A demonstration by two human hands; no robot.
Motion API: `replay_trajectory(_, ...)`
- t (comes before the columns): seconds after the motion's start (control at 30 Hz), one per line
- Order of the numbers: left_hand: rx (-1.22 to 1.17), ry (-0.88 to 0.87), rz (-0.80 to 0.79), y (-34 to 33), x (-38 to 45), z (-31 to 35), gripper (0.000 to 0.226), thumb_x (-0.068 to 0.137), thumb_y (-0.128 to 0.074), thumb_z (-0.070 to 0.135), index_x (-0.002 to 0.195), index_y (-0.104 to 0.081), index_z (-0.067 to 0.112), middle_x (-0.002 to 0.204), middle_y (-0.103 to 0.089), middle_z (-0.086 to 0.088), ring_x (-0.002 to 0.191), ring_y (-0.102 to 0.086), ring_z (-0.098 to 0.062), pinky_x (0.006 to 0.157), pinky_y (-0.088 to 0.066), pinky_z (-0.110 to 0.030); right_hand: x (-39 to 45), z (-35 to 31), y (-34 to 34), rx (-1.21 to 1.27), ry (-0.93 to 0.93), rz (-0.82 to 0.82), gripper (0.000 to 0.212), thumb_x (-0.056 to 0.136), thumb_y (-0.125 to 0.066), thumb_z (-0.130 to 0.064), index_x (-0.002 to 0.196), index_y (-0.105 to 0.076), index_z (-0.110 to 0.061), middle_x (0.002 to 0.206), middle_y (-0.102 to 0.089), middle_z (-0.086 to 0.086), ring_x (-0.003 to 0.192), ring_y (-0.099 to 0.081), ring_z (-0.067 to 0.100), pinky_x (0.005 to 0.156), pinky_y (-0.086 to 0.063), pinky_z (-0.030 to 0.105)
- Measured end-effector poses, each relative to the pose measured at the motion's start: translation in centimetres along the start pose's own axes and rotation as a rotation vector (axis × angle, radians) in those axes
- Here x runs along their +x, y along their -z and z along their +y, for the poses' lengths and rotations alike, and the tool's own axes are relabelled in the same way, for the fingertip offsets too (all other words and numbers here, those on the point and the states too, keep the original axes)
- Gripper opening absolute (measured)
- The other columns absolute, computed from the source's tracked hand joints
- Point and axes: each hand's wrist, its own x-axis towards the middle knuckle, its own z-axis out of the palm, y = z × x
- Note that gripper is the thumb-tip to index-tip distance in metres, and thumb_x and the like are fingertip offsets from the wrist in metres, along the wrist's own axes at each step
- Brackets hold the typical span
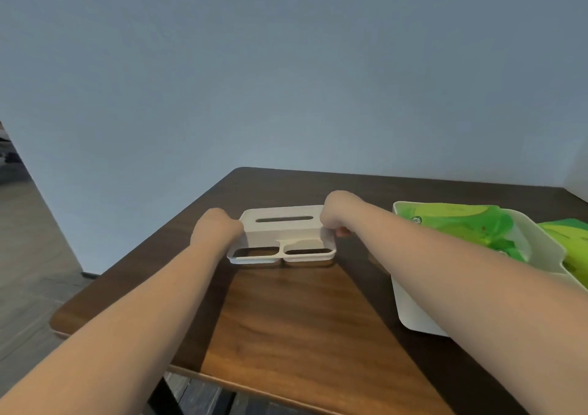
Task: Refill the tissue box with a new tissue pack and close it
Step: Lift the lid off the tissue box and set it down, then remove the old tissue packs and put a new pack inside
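Note:
A white tissue box (283,235) with a slot in its top and two open compartments at its front sits in the middle of the dark wooden table (302,319). My left hand (214,228) grips its left end. My right hand (337,214) grips its right end. Both arms reach forward from the near edge. Green tissue packs (461,224) lie in a white bin (413,313) to the right; my right forearm crosses in front of that bin.
A second green pack (569,243) lies at the right edge of the view, partly cut off. A pale wall stands behind the table. The table's left edge and near edge drop to a grey floor (28,271).

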Motion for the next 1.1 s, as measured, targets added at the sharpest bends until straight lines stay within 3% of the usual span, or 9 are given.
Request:
replay_trajectory(0.13, -0.022, -0.003, -0.007, -0.3, 0.6, -0.2, 0.026, 0.084, -0.049, 0.009, 0.098, -0.068, -0.003, 0.083, -0.061, -0.015, 0.073, -0.055, -0.029, 0.064, -0.046, -0.033, 1.0, -0.7, -0.2, -0.039, -0.004, -0.041, 0.030, 0.091, -0.060, -0.016, 0.064, -0.053, -0.006, 0.065, -0.053, 0.005, 0.057, -0.049, 0.019, 0.072, -0.044, 0.029)
replay_trajectory(0.37, -0.045, -0.007, 0.015, 0.3, 0.1, 0.4, 0.025, 0.085, -0.050, 0.009, 0.103, -0.067, 0.003, 0.096, -0.067, -0.014, 0.081, -0.059, -0.029, 0.077, -0.055, -0.036, 1.0, -0.8, -0.2, 0.010, -0.010, 0.016, 0.025, 0.091, -0.055, -0.013, 0.068, -0.054, -0.004, 0.066, -0.056, 0.007, 0.058, -0.052, 0.022, 0.077, -0.049, 0.032)
replay_trajectory(0.5, -0.065, -0.080, 0.026, 1.4, -1.0, 1.6, 0.025, 0.086, -0.048, 0.011, 0.105, -0.063, 0.008, 0.099, -0.064, -0.008, 0.094, -0.061, -0.028, 0.075, -0.049, -0.034, -0.6, -0.3, 0.4, 0.048, 0.020, 0.133, 0.031, 0.091, -0.044, -0.006, 0.060, -0.045, -0.004, 0.061, -0.054, 0.010, 0.050, -0.049, 0.020, 0.052, -0.042, 0.026)
replay_trajectory(0.6, -0.064, -0.134, 0.005, 2.1, -2.3, 3.4, 0.024, 0.084, -0.047, 0.011, 0.099, -0.065, 0.006, 0.093, -0.064, -0.008, 0.081, -0.057, -0.025, 0.068, -0.046, -0.032, -2.7, 0.6, 1.6, 0.023, 0.048, 0.166, 0.032, 0.083, -0.042, 0.000, 0.053, -0.049, -0.006, 0.045, -0.054, 0.008, 0.047, -0.047, 0.020, 0.048, -0.036, 0.025)
replay_trajectory(0.67, -0.082, -0.167, -0.016, 2.4, -3.5, 5.0, 0.019, 0.083, -0.046, 0.010, 0.091, -0.063, 0.006, 0.086, -0.059, -0.007, 0.074, -0.051, -0.025, 0.067, -0.043, -0.031, -4.1, 1.8, 2.7, 0.045, 0.069, 0.208, 0.034, 0.080, -0.041, 0.002, 0.048, -0.049, -0.008, 0.049, -0.053, 0.008, 0.047, -0.048, 0.021, 0.049, -0.037, 0.025)
replay_trajectory(0.83, -0.137, -0.256, -0.114, 1.7, -6.7, 9.8, 0.013, 0.077, -0.047, 0.010, 0.077, -0.060, 0.007, 0.075, -0.057, -0.009, 0.070, -0.050, -0.027, 0.065, -0.042, -0.032, -6.4, 7.0, 5.1, 0.202, 0.021, 0.407, 0.029, 0.076, -0.046, 0.000, 0.050, -0.054, -0.009, 0.036, -0.053, 0.005, 0.055, -0.056, 0.027, 0.051, -0.040, 0.023)
replay_trajectory(0.9, -0.144, -0.293, -0.185, 0.7, -8.5, 12.1, 0.009, 0.077, -0.048, 0.010, 0.076, -0.057, 0.008, 0.076, -0.053, -0.010, 0.069, -0.045, -0.027, 0.061, -0.038, -0.031, -7.2, 10.2, 5.3, 0.300, -0.024, 0.525, 0.021, 0.079, -0.047, -0.002, 0.060, -0.052, -0.006, 0.058, -0.057, 0.008, 0.055, -0.052, 0.024, 0.049, -0.036, 0.022)
replay_trajectory(1.0, -0.180, -0.327, -0.288, -0.9, -10.9, 15.4, 0.006, 0.079, -0.052, 0.018, 0.077, -0.052, 0.012, 0.080, -0.046, -0.009, 0.068, -0.037, -0.025, 0.054, -0.028, -0.027, -8.4, 15.1, 5.3, 0.366, -0.129, 0.648, 0.010, 0.084, -0.045, -0.006, 0.086, -0.055, -0.006, 0.093, -0.060, 0.013, 0.080, -0.055, 0.031, 0.066, -0.039, 0.027)
replay_trajectory(1.1, -0.145, -0.386, -0.343, -2.3, -12.7, 17.7, 0.034, 0.084, -0.060, 0.038, 0.088, -0.065, 0.005, 0.090, -0.059, -0.007, 0.067, -0.050, -0.022, 0.057, -0.039, -0.026, -9.4, 19.6, 4.7, 0.352, -0.260, 0.667, 0.029, 0.086, -0.046, -0.009, 0.111, -0.059, -0.008, 0.119, -0.062, 0.013, 0.106, -0.059, 0.034, 0.075, -0.042, 0.030)
